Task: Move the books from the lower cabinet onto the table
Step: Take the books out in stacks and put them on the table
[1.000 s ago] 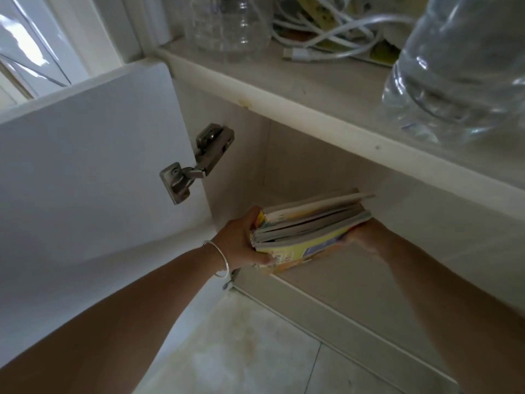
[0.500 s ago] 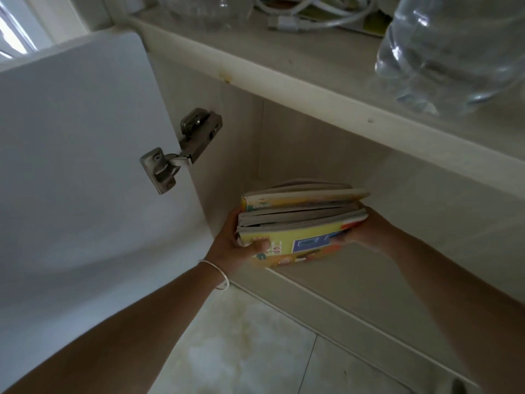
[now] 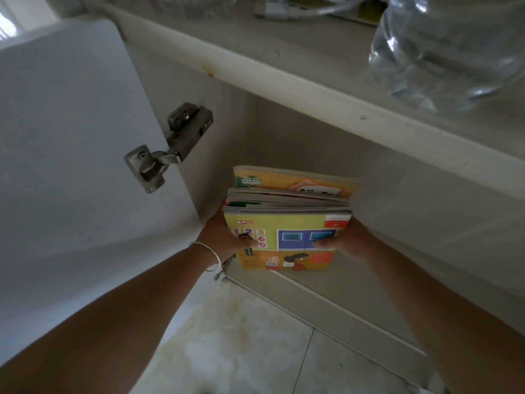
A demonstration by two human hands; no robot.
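Observation:
A stack of thin books [image 3: 289,220] with yellow and orange covers is held at the mouth of the lower cabinet [image 3: 326,143]. My left hand [image 3: 221,237], a silver bangle on its wrist, grips the stack's left side with the thumb on the front cover. On the right side, my right hand [image 3: 345,240] grips it the same way. The stack is tilted so that its colourful front cover faces me. The table top [image 3: 284,61] runs above the cabinet opening.
The white cabinet door [image 3: 71,143] stands open at the left, its metal hinge [image 3: 167,149] beside the books. A big clear water bottle [image 3: 443,46] and white cables [image 3: 298,8] lie on the table top. Pale floor tiles [image 3: 241,345] show below.
Both hands have drawn the stack out of the cabinet towards me and tipped it up, so the front cover now shows. The view has shifted lower and closer.

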